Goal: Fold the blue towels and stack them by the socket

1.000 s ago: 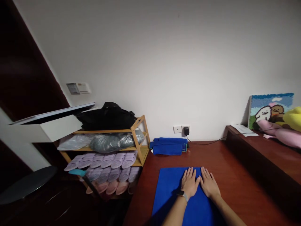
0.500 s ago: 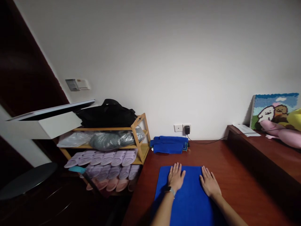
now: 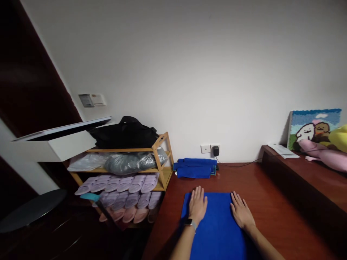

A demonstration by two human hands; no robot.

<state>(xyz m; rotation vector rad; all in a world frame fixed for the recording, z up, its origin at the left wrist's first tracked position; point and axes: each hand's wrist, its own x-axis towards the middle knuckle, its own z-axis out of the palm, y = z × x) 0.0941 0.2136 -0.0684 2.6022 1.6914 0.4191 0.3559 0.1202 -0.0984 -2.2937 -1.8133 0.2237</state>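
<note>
On the reddish wooden table (image 3: 273, 202), a blue microfiber towel (image 3: 217, 225) lies spread flat near the person, with no fold showing, the left hand (image 3: 197, 205) and right hand (image 3: 241, 210) both resting open and palm-down on its far part, released, nothing clenched or pinched. Farther off by the wall socket, a stack of folded blue towels (image 3: 194, 168) sits on the table, so those look done while the near one lies unfolded. Left of the table stands a bamboo shoe rack (image 3: 162, 162) holding lilac slippers (image 3: 116, 184)
</note>
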